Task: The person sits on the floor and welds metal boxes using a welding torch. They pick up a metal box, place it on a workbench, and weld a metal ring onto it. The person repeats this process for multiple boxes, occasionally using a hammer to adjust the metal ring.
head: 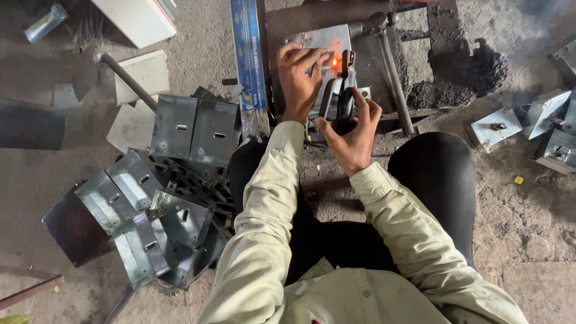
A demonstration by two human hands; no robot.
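I see both my arms in pale yellow sleeves reaching up from the bottom of the frame toward the upper middle. My left hand (300,75) lies palm down with its fingers spread flat and pressing. My right hand (353,133) sits just below and right of it, fingers and thumb curled tight in a grip.

Two hands are in view, the left hand (300,75) and the right hand (354,135). One black welding holder (344,99) shows a single orange glow (335,61) at its tip. At least six grey metal boxes (193,129) lie piled on the left; the heap hides any others. About four more metal boxes (543,114) lie on the right. One blue packet (249,51) lies beside the work.
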